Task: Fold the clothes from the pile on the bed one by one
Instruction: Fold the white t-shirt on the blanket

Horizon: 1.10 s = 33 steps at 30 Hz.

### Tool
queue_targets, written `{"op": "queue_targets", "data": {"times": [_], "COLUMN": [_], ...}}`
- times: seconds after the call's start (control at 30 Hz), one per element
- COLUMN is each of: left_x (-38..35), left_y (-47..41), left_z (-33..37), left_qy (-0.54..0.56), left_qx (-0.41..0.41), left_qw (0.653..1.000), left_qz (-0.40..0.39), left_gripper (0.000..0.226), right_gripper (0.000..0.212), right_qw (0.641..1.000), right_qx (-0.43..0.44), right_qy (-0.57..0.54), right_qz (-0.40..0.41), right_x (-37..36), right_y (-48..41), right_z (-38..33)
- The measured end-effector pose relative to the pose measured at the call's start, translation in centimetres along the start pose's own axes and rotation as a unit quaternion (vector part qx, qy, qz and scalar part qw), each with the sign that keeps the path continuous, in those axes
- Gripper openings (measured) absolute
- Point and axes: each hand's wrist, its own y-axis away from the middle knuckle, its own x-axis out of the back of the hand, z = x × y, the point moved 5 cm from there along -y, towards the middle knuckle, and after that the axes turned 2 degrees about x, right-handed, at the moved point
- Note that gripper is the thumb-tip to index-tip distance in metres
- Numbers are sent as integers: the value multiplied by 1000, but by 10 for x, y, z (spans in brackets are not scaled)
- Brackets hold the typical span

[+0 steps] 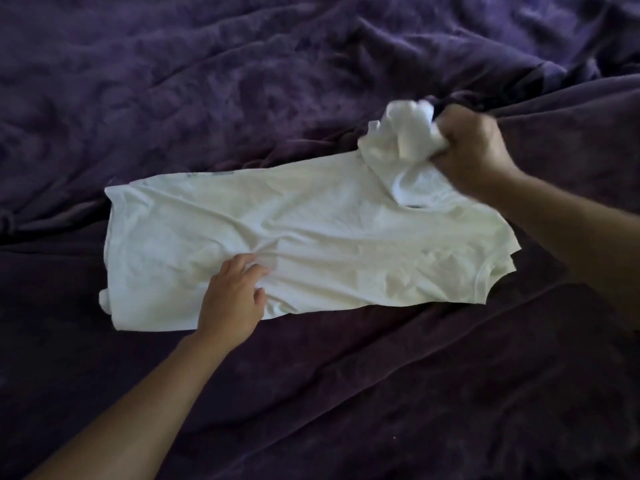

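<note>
One shirt (pixel 346 237), white, lies flat across the purple bedspread (pixel 242 81), hem end left, collar end right; the rest of the pile is not in view. The right grip (pixel 474 150) is clenched on a bunched wad at the shirt's far top corner, which looks like a sleeve (pixel 398 133), lifted just off the bed. The left grip (pixel 232 292) holds nothing. Its fingers (pixel 251 266) are loosely bent and press the near side of the body down, and creases fan out from the fingertips. Step in hand, my read: untangle that sleeve and fold it in over the body. To do it well, use the left as the anchor so the body doesn't drag when the right pulls. Loosen the wad and shake it out before laying it down, otherwise a lump gets folded in. Lay the sleeve in line with the long edge, then sweep the left outward to flatten the creases near the middle. The bedspread is soft and rumpled, so press lightly and smooth after each fold. The near sleeve at the right edge shows a double layer, so check it's flat before the next fold.
</note>
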Motion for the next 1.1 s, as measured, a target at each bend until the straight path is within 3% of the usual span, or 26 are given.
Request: {"op": "queue_targets", "data": {"times": [0.07,0.13,0.2,0.37,0.47,0.57,0.63,0.8,0.9,1.0,1.1], "left_x": [0,0,2,-6,-24,-36,-39,-42,-44,-45,-48], "left_y": [-2,-5,-6,-5,-8,-15,-17,-20,-25,-29,-33], "left_z": [3,10,21,73,99,102,96,81,80,83,82], "left_qy": [-2,-8,-8,-30,-25,-21,-15,9,27,34,36], "left_qx": [16,27,30,-52,-77,-55,-36,-21,-15,-5,6], "left_qw": [1000,1000,1000,998,996,997,997,994,993,993,993], "left_qz": [-7,-10,-3,7,-23,-52,-69,-103,-112,-110,-115], "left_gripper": [32,32,32,37,39,38,36,38,39,38,38], "right_gripper": [19,36,35,17,32,58,45,39,41,64,78], "right_qw": [983,958,956,996,988,962,952,952,955,967,938], "right_qx": [143,177,168,-27,-149,-178,-185,-278,-254,-179,-138], "right_qy": [98,190,204,87,33,148,192,128,146,167,258], "right_qz": [-57,-124,-125,3,-25,-142,-152,12,44,-70,-186], "right_x": [-10,-23,-27,-15,-26,-58,-72,-27,-5,-38,-75], "right_y": [56,101,124,80,15,-16,-21,-63,-85,-65,-31], "right_z": [-1,18,32,34,32,21,22,41,39,21,14]}}
